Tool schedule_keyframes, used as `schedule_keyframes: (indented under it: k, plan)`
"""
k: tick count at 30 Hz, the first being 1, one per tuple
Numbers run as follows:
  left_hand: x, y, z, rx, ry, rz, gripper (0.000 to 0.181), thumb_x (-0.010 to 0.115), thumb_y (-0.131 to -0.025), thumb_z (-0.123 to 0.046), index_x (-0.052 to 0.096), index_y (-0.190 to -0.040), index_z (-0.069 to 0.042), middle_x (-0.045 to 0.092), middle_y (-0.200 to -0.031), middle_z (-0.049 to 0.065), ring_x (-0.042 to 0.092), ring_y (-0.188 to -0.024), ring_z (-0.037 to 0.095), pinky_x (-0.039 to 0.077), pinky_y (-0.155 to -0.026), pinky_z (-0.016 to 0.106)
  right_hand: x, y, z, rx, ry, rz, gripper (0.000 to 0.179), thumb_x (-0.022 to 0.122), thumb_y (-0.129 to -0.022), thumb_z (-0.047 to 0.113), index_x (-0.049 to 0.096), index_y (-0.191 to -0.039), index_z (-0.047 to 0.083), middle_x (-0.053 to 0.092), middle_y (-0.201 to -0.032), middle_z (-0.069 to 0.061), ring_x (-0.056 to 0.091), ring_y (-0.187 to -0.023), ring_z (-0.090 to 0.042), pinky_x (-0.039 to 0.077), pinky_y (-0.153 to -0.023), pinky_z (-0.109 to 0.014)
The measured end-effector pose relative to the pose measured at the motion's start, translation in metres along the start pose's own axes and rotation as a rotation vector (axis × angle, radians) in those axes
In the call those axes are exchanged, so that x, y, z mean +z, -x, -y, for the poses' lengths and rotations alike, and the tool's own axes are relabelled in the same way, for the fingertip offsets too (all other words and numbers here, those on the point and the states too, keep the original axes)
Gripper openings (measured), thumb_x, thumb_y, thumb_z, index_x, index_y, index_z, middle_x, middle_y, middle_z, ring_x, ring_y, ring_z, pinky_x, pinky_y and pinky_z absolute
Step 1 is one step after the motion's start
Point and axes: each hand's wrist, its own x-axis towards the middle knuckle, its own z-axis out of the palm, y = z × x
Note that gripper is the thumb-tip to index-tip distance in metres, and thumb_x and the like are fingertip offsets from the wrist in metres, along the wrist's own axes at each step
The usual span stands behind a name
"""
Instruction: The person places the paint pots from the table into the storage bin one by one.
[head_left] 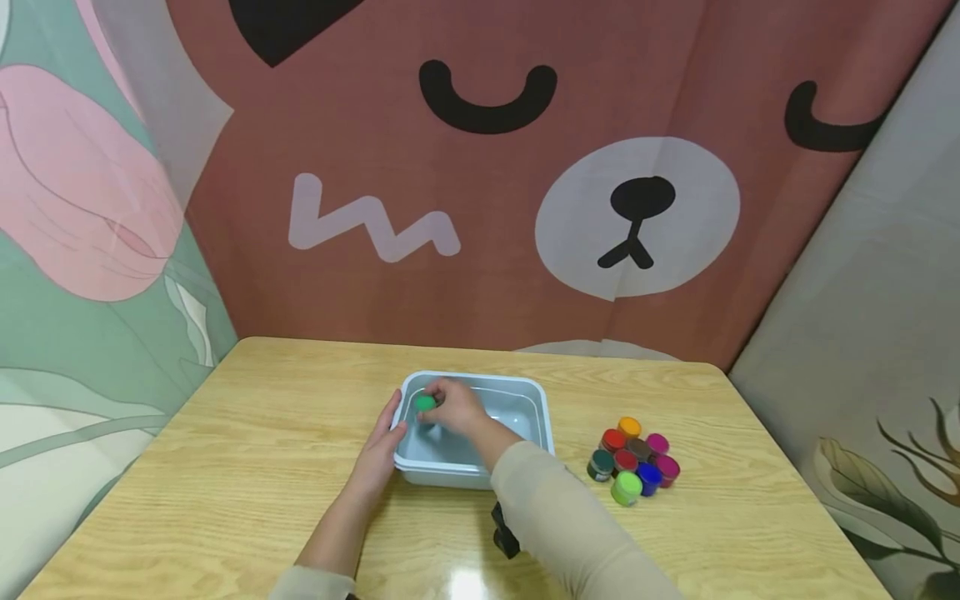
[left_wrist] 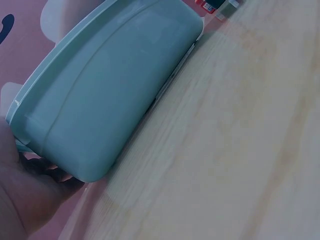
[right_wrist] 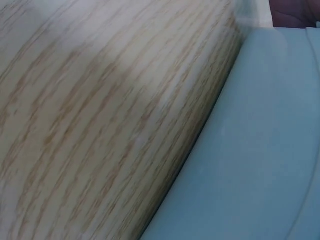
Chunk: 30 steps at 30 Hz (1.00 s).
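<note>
Head view: beneath my hands, a wood-grain table (head_left: 262,433); around my right hand (head_left: 461,410), the pale-blue plastic tub (head_left: 450,479), its left end gripped by my left hand (head_left: 378,450). Its right wall separates my right fingers from clustered lidded jars (head_left: 625,462); they pinch a green-lidded jar (head_left: 425,403) inside.

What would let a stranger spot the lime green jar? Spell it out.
On the wooden table, right of the pale blue bin, stands a cluster of small jars. The lime green jar stands at the cluster's front edge. Its light green top sets it apart from the dark green jar on its left and the blue jar on its right.
</note>
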Motion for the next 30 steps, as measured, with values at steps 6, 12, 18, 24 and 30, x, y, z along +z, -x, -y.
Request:
schedule_keyframes:
  k: [6,12,18,24,30]
  plan:
    - [0.001,0.0005,-0.0008,0.016,0.007,0.009,0.057,0.03,-0.106,-0.019,0.01,-0.159,-0.018,0.001,-0.167,0.009,-0.006,-0.153,0.035,-0.001,-0.121,0.062,0.0013,-0.0001,-0.0027,0.033,0.057,0.019,0.04,0.083,-0.076,0.016,0.067,-0.112,0.007,0.069,-0.106,-0.008,0.061,-0.097,-0.02,0.051,-0.09,-0.035]
    - [0.0021,0.0014,-0.003,0.016,0.018,0.011,0.057,0.03,-0.106,-0.019,0.01,-0.159,-0.018,0.001,-0.167,0.008,-0.006,-0.153,0.035,-0.001,-0.121,0.062,0.0019,0.0016,-0.0024,0.054,0.077,0.034,0.038,0.082,-0.077,0.015,0.067,-0.11,0.006,0.07,-0.104,-0.008,0.061,-0.093,-0.018,0.051,-0.088,-0.033]
    - [0.0026,0.0012,-0.0036,0.016,0.028,0.014,0.057,0.03,-0.106,-0.018,0.01,-0.159,-0.017,0.001,-0.167,0.009,-0.006,-0.153,0.035,-0.002,-0.121,0.062,0.0024,0.001,-0.0023,0.062,0.084,0.028,0.038,0.082,-0.077,0.015,0.066,-0.111,0.006,0.069,-0.104,-0.009,0.061,-0.093,-0.018,0.051,-0.089,-0.034]
    - [0.0032,-0.0007,-0.0018,0.018,0.026,0.007,0.057,0.03,-0.106,-0.019,0.011,-0.159,-0.018,0.002,-0.167,0.009,-0.005,-0.153,0.036,-0.001,-0.12,0.063,0.0026,0.0009,-0.0018,0.074,0.09,0.033,0.041,0.082,-0.078,0.017,0.065,-0.113,0.006,0.069,-0.108,-0.009,0.061,-0.095,-0.019,0.051,-0.091,-0.035]
    - [0.0014,0.0003,-0.0006,-0.008,-0.008,-0.009,0.057,0.031,-0.106,-0.023,0.011,-0.159,-0.024,0.002,-0.167,0.006,-0.005,-0.153,0.036,0.0,-0.119,0.065,-0.0006,0.0042,0.0019,0.052,0.097,0.03,0.046,0.082,-0.077,0.019,0.064,-0.117,0.006,0.068,-0.113,-0.01,0.062,-0.104,-0.023,0.05,-0.096,-0.039]
